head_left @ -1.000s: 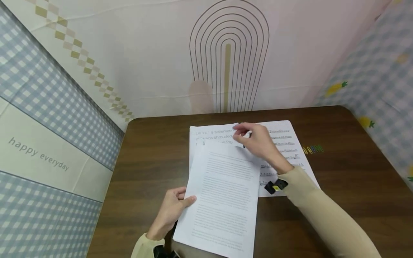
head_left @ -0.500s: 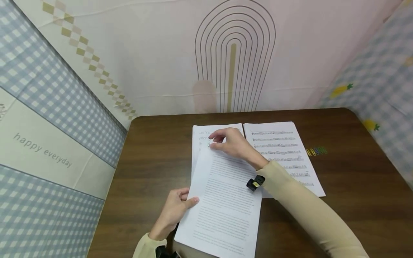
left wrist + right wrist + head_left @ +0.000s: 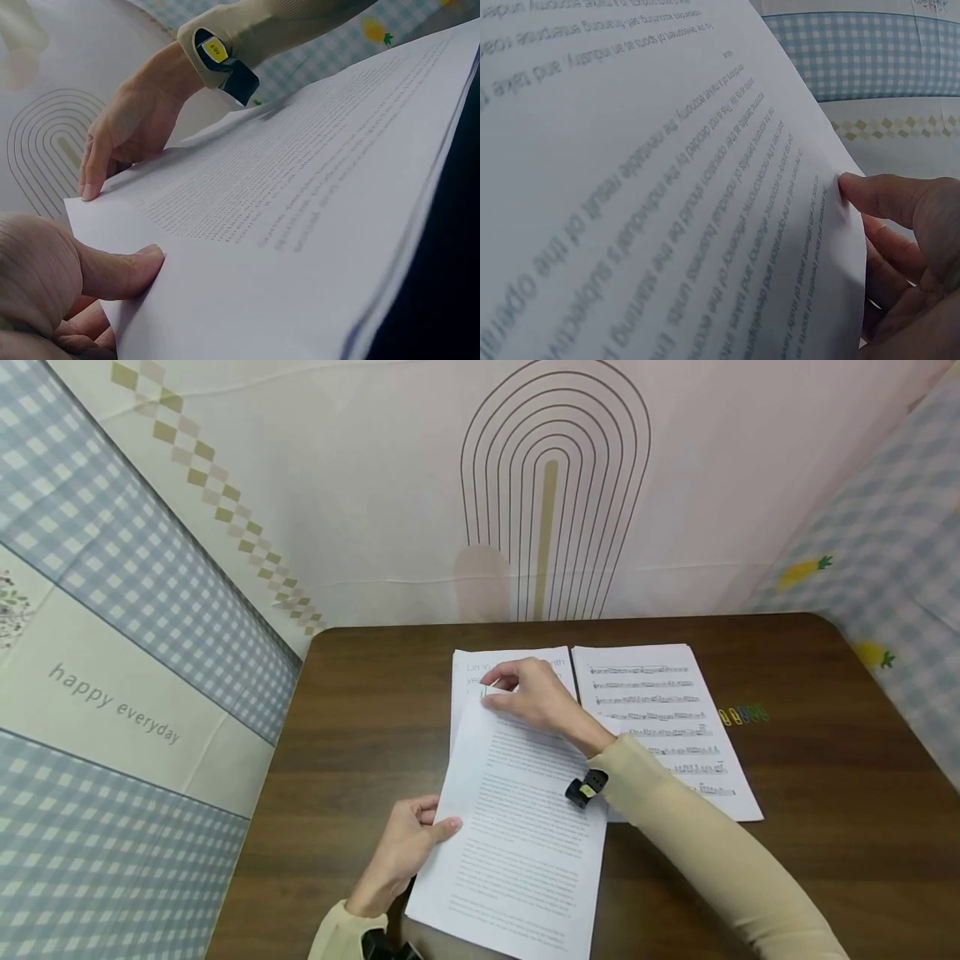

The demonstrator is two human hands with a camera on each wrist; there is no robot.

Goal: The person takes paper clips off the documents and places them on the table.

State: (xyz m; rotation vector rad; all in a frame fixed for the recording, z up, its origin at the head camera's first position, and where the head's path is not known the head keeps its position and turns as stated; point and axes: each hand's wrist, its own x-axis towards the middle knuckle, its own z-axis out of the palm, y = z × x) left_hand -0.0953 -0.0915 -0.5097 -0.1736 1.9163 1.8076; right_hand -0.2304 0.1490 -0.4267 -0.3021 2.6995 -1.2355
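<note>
A stack of printed sheets [image 3: 525,827] is held tilted above the table. My left hand [image 3: 405,843] grips its left edge, thumb on the printed face and fingers underneath; the left wrist view shows the thumb [image 3: 124,270] close up. At the top left corner my right hand [image 3: 532,697] pinches the sheets, its thumb [image 3: 877,195] on the print and the other fingers behind. A small green bit, like a paper clip [image 3: 483,692], shows beside the right fingertips. Behind lies another pile of paper with large print [image 3: 468,658], partly covered by the held sheets and right hand.
Sheets of music [image 3: 645,681] lie to the right of the large-print pile. Beyond them several coloured paper clips [image 3: 742,715] form a row on the brown table [image 3: 360,718]. A patterned cloth backdrop [image 3: 375,510] stands behind the table.
My right hand has moved left from above the music sheets to the held stack's top left corner and now pinches it. My left hand keeps its grip in the same place.
</note>
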